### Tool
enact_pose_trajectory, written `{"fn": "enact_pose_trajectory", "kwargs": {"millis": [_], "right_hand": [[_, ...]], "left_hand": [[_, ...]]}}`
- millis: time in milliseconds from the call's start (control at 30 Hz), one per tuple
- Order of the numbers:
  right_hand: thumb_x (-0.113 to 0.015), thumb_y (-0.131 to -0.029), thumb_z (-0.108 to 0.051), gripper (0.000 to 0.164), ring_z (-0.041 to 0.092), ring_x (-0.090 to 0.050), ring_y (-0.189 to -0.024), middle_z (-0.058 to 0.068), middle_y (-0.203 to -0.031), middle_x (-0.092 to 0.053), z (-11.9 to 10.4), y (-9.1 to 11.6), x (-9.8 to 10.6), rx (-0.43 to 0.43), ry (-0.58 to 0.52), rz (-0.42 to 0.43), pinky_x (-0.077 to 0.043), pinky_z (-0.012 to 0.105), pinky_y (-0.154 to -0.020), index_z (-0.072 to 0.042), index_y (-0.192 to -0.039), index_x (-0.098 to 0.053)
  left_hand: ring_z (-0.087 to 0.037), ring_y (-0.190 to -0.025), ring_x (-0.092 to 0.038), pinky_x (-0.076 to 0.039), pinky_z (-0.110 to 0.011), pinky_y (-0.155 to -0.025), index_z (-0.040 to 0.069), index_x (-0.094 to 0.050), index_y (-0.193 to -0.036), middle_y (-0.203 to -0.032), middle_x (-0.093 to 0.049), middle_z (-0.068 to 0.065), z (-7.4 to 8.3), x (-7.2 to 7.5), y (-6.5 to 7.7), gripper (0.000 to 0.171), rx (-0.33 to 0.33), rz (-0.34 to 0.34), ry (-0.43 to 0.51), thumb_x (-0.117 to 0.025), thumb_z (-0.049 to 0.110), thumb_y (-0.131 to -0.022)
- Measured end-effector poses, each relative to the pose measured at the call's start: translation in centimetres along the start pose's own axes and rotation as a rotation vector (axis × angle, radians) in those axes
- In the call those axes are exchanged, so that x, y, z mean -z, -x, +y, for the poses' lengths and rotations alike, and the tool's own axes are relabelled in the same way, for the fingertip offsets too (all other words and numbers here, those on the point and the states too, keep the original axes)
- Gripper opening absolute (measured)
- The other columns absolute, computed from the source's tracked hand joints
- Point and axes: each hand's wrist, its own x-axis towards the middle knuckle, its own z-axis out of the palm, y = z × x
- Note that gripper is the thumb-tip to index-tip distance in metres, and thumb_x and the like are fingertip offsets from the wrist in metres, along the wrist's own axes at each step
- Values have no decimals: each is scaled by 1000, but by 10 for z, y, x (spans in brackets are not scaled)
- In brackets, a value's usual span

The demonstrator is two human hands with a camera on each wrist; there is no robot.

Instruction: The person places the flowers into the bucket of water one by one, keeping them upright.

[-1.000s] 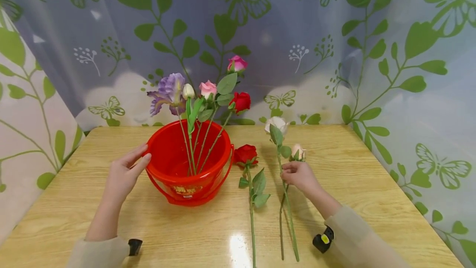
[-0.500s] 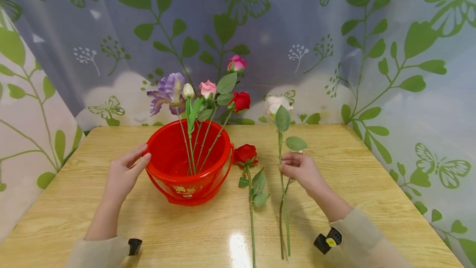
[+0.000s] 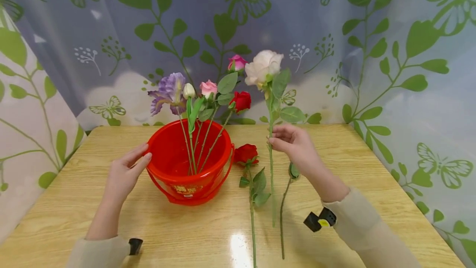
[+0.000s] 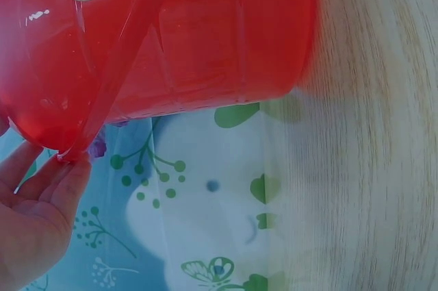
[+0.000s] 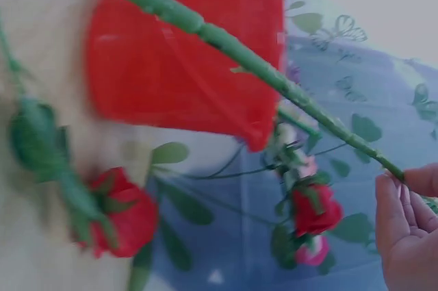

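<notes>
My right hand [image 3: 297, 146] pinches the green stem of a white rose [image 3: 263, 69] between thumb and fingers. The rose is upright, bloom above the hand, its stem crossing the right wrist view. At the left, my left hand [image 3: 124, 173] holds the rim of a red bucket [image 3: 189, 189], fingertips beside the handle joint in the left wrist view. Inside the bucket stand a purple iris [image 3: 171, 90], a white tulip [image 3: 188, 91], a light pink rose [image 3: 208, 89], a hot-pink rose [image 3: 237, 63] and a red rose [image 3: 241, 101], stems leaning on its wall.
Another red rose [image 3: 246, 154] lies on the wooden table [image 3: 353, 168] right of the bucket. Beside it lies a second stem [image 3: 283, 218], its bloom hidden behind my right hand. A leaf-and-butterfly patterned curtain [image 3: 316, 24] hangs behind the table.
My right hand has lifted the white rose off the table, raising it and shifting its bloom left toward the bucket. The stem it lay across stays behind. My left hand has kept its place.
</notes>
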Motion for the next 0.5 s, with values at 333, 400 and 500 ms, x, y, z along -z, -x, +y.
{"fn": "enact_pose_trajectory", "kwargs": {"millis": [333, 400, 500], "right_hand": [[-55, -85, 3, 22, 16, -57, -82, 7, -90, -57, -40, -24, -24, 301, -101, 107, -51, 29, -74, 10, -105, -53], [-54, -85, 4, 21, 17, -57, -83, 11, -91, -57, -48, -29, -28, 373, -134, 140, -51, 30, -75, 9, -106, -53], [-53, -85, 5, 20, 17, -57, -82, 9, -89, -58, -59, -37, -32, 483, -166, 184, -51, 33, -74, 10, -105, -53]], "left_hand": [[-14, -112, -47, -42, -9, -77, -1, -52, -122, -124, -49, -15, 1, 0, 0, 42, -5, 1, -12, -58, 21, -86], [-19, -113, -47, -42, -9, -77, 0, -52, -122, -124, -49, -15, 1, 0, 0, 42, -4, -1, -15, -58, 21, -86], [-19, -113, -47, -42, -9, -76, -1, -52, -122, -124, -50, -15, 2, 0, 0, 42, -6, 2, -16, -58, 21, -86]]}}
